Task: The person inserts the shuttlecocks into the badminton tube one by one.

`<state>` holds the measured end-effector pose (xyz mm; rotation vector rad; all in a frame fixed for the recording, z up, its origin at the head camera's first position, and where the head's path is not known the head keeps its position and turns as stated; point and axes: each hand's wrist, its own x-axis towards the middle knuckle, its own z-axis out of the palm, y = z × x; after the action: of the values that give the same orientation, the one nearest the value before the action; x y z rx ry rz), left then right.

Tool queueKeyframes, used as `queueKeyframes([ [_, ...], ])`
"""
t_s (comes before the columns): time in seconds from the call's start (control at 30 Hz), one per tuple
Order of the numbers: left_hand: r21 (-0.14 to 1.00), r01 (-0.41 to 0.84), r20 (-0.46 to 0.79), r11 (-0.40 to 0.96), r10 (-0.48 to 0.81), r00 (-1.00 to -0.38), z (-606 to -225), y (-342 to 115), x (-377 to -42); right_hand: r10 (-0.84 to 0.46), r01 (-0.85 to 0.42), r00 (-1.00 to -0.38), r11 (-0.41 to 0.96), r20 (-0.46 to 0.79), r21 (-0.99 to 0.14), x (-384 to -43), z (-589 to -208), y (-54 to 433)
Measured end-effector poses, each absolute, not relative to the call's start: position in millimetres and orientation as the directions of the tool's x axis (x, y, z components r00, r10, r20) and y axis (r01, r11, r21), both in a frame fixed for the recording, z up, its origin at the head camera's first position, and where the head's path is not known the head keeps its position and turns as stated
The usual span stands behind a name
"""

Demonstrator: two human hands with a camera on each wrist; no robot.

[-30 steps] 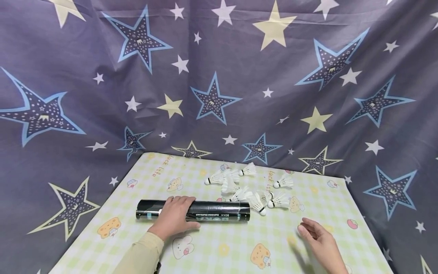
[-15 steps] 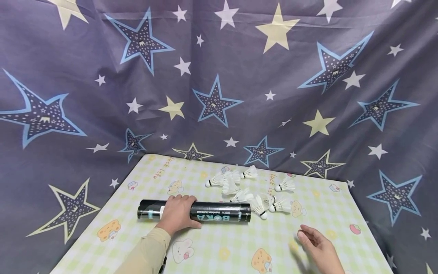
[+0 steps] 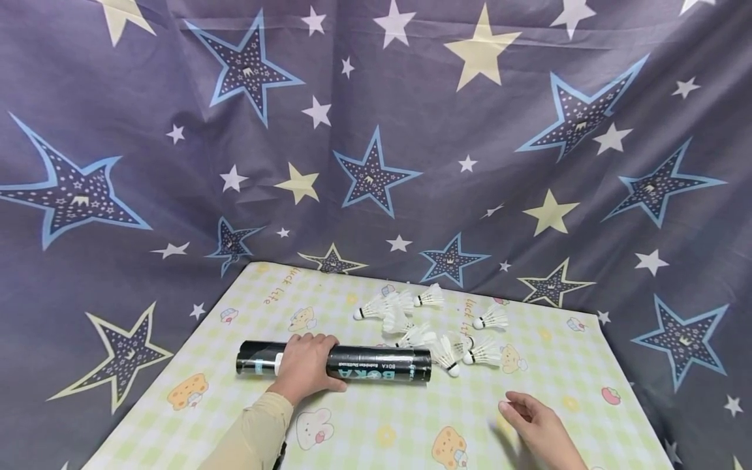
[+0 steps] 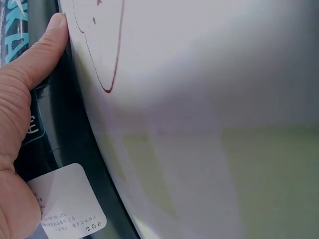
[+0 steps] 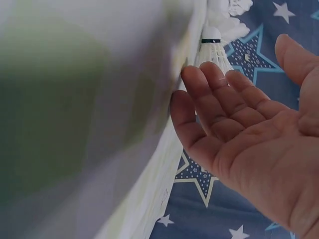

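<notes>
A black shuttlecock tube (image 3: 382,364) with BOKA lettering lies on its side across the table. My left hand (image 3: 307,365) grips it from above left of its middle, thumb along the near side and fingers over the far side. In the left wrist view a white label (image 4: 72,199) shows on the tube beside the palm. To the right, my right hand (image 3: 540,427) is close over the tabletop with nothing in it, its fingers loosely bent. White shuttlecocks (image 3: 446,358) lie in a loose group beyond the tube's right end; one shuttlecock (image 5: 213,45) appears past the right fingertips.
The table (image 3: 352,450) has a green-and-white checked cover with cartoon prints. Behind it and at both sides hangs a dark cloth (image 3: 411,98) with star patterns. One shuttlecock (image 3: 490,318) lies apart at the group's right side.
The tube has rolled slightly under my left hand, turning its BOKA lettering upward into fuller view. My right hand has shifted a little to the left and nearer. The shuttlecocks stay put.
</notes>
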<state>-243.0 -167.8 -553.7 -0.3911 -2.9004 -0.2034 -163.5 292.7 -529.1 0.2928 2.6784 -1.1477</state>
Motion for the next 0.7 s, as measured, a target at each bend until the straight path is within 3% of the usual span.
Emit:
queueKeyframes([
  [0.5,0.087,0.34,0.25,0.936,0.31,-0.917,-557,-175,-238,0.1,0.248,-0.962,0.716,-0.256,-0.652,-167,-533,289],
  [0.7,0.092,0.38,0.333,0.92,0.331,-0.883,-549,-179,-231,0.097,0.242,-0.963,0.725,-0.252,-0.645,-167,-533,290],
])
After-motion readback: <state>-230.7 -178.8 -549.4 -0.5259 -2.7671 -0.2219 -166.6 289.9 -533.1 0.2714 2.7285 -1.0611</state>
